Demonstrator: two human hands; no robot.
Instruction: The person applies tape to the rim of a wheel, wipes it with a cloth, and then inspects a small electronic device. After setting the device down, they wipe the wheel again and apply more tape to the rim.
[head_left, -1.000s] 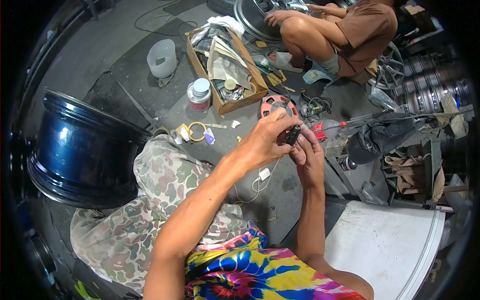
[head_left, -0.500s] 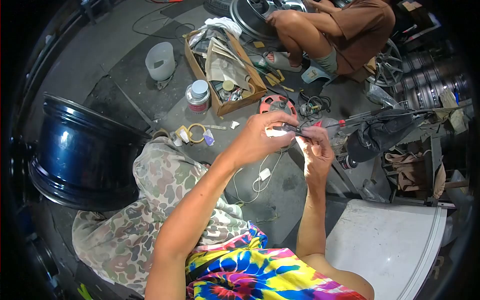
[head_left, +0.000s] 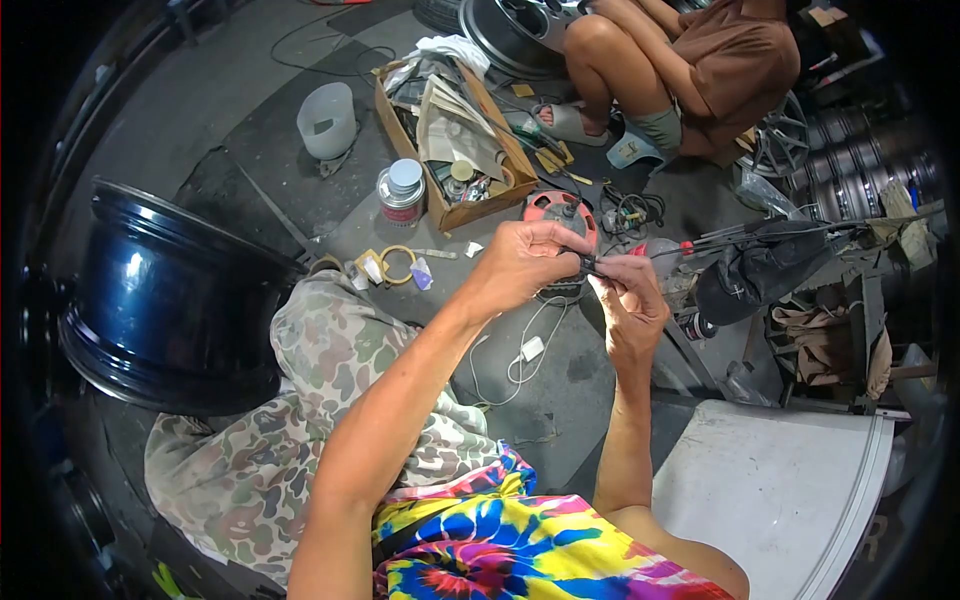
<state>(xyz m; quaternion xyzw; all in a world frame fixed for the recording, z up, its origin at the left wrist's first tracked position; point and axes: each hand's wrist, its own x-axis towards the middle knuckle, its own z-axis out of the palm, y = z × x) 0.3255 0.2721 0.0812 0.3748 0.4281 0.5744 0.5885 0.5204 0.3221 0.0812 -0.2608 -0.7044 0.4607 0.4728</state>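
In front of my chest, both hands meet at a small dark, thin object (head_left: 589,265) whose kind I cannot make out. My left hand (head_left: 522,264) pinches its near-left end between thumb and fingers. From the other side, the fingertips of my right hand (head_left: 632,298) close on it. Fingers cover most of the object. Behind and below the hands lies a red and black reel-like thing (head_left: 548,208) on the floor, with a white cable (head_left: 518,376) trailing nearby.
A glossy dark wheel rim (head_left: 190,310) lies at left. Ahead stand a cardboard box (head_left: 480,208) of papers and tools, a metal can (head_left: 401,195) and a whitish bucket (head_left: 326,125). Another person (head_left: 745,60) crouches by a rim. A white panel (head_left: 760,490) is at lower right.
The left hand has turned slightly and the dark object is more covered by fingers; the bright light on the left palm is gone. The other person's arms have shifted.
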